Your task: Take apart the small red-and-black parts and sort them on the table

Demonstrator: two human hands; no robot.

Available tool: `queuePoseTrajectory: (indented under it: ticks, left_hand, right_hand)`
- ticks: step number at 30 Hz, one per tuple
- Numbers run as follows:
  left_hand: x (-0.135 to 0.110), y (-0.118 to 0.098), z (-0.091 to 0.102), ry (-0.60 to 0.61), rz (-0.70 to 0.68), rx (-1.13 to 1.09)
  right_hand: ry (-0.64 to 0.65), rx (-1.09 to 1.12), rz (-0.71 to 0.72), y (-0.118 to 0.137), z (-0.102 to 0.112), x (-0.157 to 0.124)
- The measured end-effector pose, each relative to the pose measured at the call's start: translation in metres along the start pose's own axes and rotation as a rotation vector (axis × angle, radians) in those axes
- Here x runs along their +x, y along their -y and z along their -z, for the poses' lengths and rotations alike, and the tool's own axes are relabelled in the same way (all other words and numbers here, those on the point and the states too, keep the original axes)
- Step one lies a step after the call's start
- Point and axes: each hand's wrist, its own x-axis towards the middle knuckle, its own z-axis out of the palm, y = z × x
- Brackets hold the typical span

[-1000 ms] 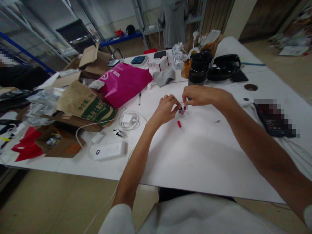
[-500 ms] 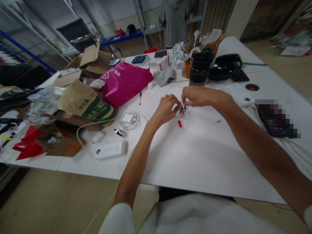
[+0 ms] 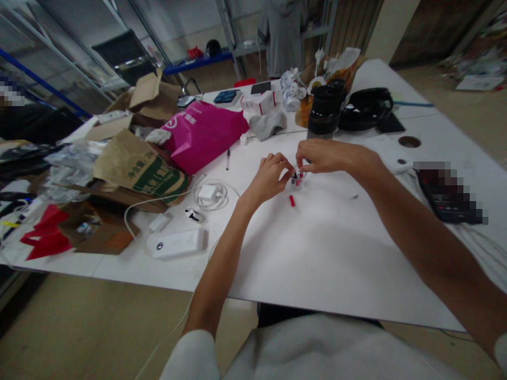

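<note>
On the white table stands a small clear plastic cup with small red and black pieces inside. My left hand pinches the cup's left rim between thumb and fingers. From the right, my right hand reaches over the cup, its fingers curled down and pressed together at the rim. Whatever they hold, if anything, is too small to make out. Just in front of the cup lies a short red piece. A small grey bit rests farther right.
Behind my right hand stand a dark bottle and a glossy black case. At left are a magenta bag, a brown paper bag, a coiled white cable with charger and a white power bank. A phone lies right.
Very little differs. My right fingertips have shifted slightly at the cup's rim, while my left hand keeps its place on the cup.
</note>
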Motion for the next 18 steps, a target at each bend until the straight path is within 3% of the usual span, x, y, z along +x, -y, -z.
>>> queuePoseTrajectory:
  ticks: [8, 18]
  left_hand:
    - [0.000, -0.001, 0.000, -0.004, 0.005, 0.010]
    - [-0.001, -0.002, 0.002, 0.005, -0.014, 0.022]
  right_hand:
    - [-0.036, 0.054, 0.045, -0.006, 0.001, -0.001]
    - [-0.102, 0.070, 0.078, -0.014, -0.013, 0.016]
